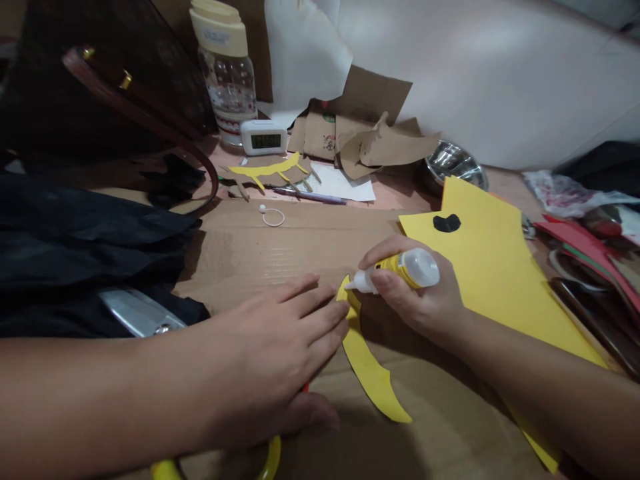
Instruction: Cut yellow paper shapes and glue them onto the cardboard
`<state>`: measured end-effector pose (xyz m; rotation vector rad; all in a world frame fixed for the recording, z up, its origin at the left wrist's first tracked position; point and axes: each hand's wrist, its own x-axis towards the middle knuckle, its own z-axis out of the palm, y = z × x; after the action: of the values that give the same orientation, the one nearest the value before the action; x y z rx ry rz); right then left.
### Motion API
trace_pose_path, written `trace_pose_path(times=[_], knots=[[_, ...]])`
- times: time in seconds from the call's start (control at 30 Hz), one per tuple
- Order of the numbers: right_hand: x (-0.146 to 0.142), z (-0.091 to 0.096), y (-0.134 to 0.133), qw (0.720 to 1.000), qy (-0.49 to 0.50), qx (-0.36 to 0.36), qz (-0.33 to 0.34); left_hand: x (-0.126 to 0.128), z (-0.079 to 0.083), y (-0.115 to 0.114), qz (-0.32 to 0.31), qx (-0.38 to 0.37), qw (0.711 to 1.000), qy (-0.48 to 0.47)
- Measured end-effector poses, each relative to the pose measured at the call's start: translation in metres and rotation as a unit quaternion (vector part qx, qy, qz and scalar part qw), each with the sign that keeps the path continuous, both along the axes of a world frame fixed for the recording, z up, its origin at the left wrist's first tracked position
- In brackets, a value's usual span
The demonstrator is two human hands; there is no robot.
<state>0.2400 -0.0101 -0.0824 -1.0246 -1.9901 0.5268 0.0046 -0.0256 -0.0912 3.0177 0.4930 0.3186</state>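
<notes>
At the far left a heap of black cloth (75, 247) lay crumpled and soft over the bench, with a dark bag (115, 73) and its brown strap behind it, and a bright metal blade (140, 313) poked out from under the folds. Next came the left hand (280, 333), palm down on the ribbed brown cardboard sheet (280, 240), its grip spread flat and the fingertips pressing the upper end of a curved yellow paper strip (373, 373) that lay on the cardboard between the two hands. The strip was thin, matte and crescent-shaped, tapering to a point near the front edge. I judged the gluing step to be in hand: the nozzle sat right at the strip's top, so the next move seemed to call for a gentle squeeze and a steady run along the curve while the left fingers kept the paper from sliding. The right hand (420, 300) had its grip wrapped tight around a small glue bottle (405, 267), translucent plastic with a yellow label, tip aimed left. Beneath that wrist spread a big yellow paper sheet (490, 267) bearing a black blot. Farther right lay red paper scraps (585, 247), and a shiny steel bowl (455, 163) sat behind.
</notes>
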Motion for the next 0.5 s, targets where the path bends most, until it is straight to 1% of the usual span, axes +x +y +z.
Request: trace_pose_path(times=[0.07,0.13,0.2,0.37,0.43,0.5], knots=[[0.0001,0.0003,-0.001,0.999,0.004,-0.011,0.032,0.0,-0.0002,0.0009,0.001,0.0,1.0,-0.001],[0.0001,0.0003,-0.0008,0.999,0.003,-0.016,0.046,-0.0003,-0.001,0.0008,0.001,0.001,1.0,-0.001],[0.0,-0.0001,0.0007,0.999,0.002,-0.014,0.033,-0.0008,-0.0017,-0.0002,0.001,0.003,1.0,-0.003],[-0.0002,-0.0004,0.0038,0.999,-0.006,0.009,-0.039,-0.0012,-0.001,-0.0023,0.003,-0.009,1.0,0.001],[-0.0004,0.0006,0.0031,0.999,-0.001,0.003,-0.036,-0.0016,-0.0001,-0.0024,0.004,-0.015,1.0,0.003],[-0.0006,0.0016,0.0017,1.0,0.005,-0.011,-0.007,-0.0022,0.0004,-0.0023,0.003,-0.018,1.0,0.005]])
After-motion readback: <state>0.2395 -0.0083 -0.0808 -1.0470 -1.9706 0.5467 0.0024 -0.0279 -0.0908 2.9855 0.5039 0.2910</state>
